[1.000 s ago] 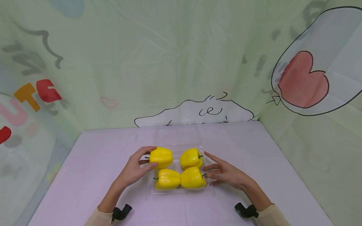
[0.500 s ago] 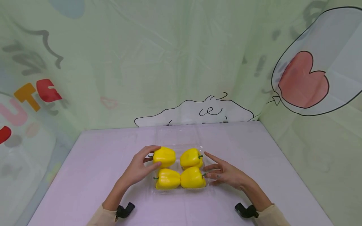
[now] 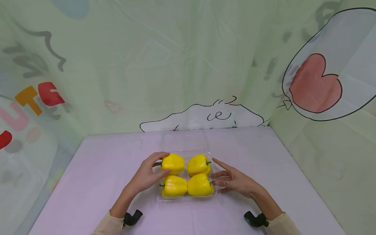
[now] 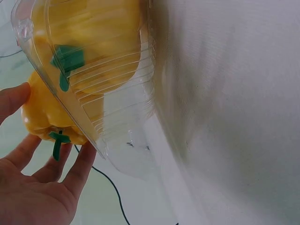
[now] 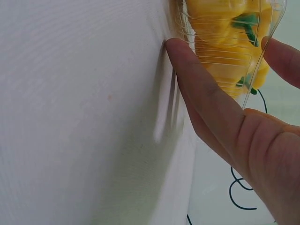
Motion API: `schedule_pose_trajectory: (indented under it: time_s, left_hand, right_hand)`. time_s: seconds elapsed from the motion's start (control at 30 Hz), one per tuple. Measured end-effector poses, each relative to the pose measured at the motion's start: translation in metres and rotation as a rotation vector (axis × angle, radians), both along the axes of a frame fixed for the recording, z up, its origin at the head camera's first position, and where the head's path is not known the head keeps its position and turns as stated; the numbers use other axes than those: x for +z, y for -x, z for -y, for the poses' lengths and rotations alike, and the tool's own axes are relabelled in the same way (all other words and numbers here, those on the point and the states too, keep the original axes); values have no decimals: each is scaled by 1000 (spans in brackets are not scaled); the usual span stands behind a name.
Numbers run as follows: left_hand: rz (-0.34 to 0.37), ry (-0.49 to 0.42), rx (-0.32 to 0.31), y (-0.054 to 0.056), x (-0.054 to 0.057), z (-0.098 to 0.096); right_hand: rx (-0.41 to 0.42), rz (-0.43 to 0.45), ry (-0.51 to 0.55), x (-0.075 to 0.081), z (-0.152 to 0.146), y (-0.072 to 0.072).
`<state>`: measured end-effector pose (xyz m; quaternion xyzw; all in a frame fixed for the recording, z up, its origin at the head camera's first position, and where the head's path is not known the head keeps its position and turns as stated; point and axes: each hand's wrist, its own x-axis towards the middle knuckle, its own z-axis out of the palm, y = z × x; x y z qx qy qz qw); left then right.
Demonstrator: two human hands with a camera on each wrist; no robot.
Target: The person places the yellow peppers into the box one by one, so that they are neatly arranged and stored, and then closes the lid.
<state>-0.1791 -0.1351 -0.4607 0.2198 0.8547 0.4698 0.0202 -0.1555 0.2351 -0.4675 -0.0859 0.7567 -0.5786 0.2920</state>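
Observation:
In the head view my left hand [image 3: 147, 174] grips a yellow bell pepper [image 3: 174, 164] between thumb and fingers, over the back left part of a clear plastic box [image 3: 164, 199]. The left wrist view shows this held pepper [image 4: 44, 112], green stem toward the palm, partly above the box rim. Three more yellow peppers lie in the box: front left [image 3: 174, 186], front right [image 3: 200, 185] and back right [image 3: 198, 164]. My right hand [image 3: 236, 180] is at the box's right side with loosely extended fingers. In the right wrist view its thumb [image 5: 281, 58] overlaps the rim.
The box's clear lid [image 3: 185, 142] lies folded back toward the far edge of the table [image 3: 264, 156]. A printed cloth [image 3: 176, 65] hangs behind and at both sides. Black wrist mounts [image 3: 133, 217] sit on both forearms.
My left hand has moved right with its pepper, which now sits farther over the box and slightly lower. The right hand and the other peppers have stayed in place.

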Motion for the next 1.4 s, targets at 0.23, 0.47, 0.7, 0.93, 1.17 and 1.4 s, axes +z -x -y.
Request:
schedule_pose_trajectory:
  time_s: [0.23,0.47,0.7,0.93,1.17,1.4]
  left_hand:
    - [20,3,5,0,-2,-3]
    - [17,37,17,0,-3,-6]
    - [10,67,39,0,-2,-10]
    - [-6,86,53,-1,-4,-12]
    - [-9,85,64,-3,-5,-14]
    - [-5,110,88,-5,-5,-16]
  right_hand:
    - [5,-7,-5,-2,0,0]
    - [8,-8,-3,-2,0,1]
    - [8,-10,-3,-2,0,1]
    - [7,-7,-3,-1,0,1]
    - [4,-6,-7,-1,0,1]
    - [8,-7,-1,-2,0,1]
